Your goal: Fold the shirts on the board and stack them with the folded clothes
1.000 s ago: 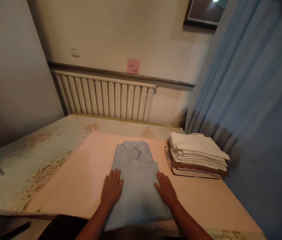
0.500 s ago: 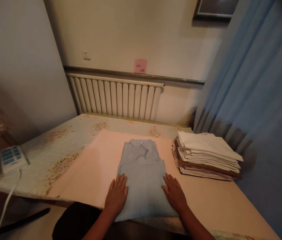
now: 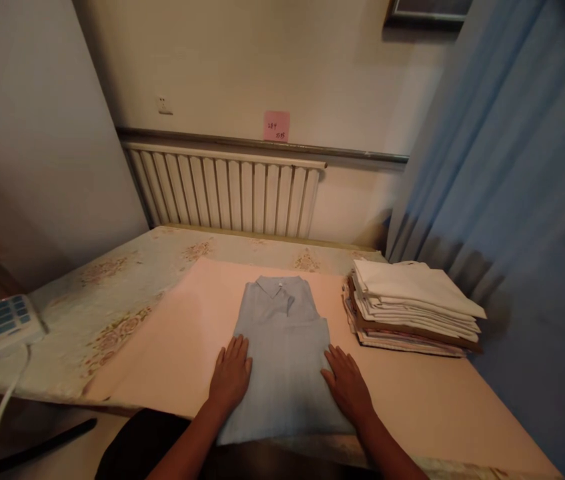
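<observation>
A light blue collared shirt (image 3: 282, 367), folded in at the sides, lies face up on a pink cloth (image 3: 177, 340) with its collar toward the wall. My left hand (image 3: 232, 373) rests flat along the shirt's left edge, fingers stretched out. Against the right edge lies my right hand (image 3: 348, 385), also flat, its thumb apart from the fingers and touching the fabric. The shirt's lower hem reaches the near edge of the table.
Folded white, brown and patterned cloths form a stack (image 3: 415, 307) at the right, beside a blue curtain (image 3: 522, 233). A white power strip (image 3: 13, 323) with a cord sits on the floral tablecloth (image 3: 112, 270) at the far left. Behind stands a radiator (image 3: 232, 193).
My left hand has slid slightly away from me along the shirt's edge. My right hand stays nearly in place. The view has shifted a little.
</observation>
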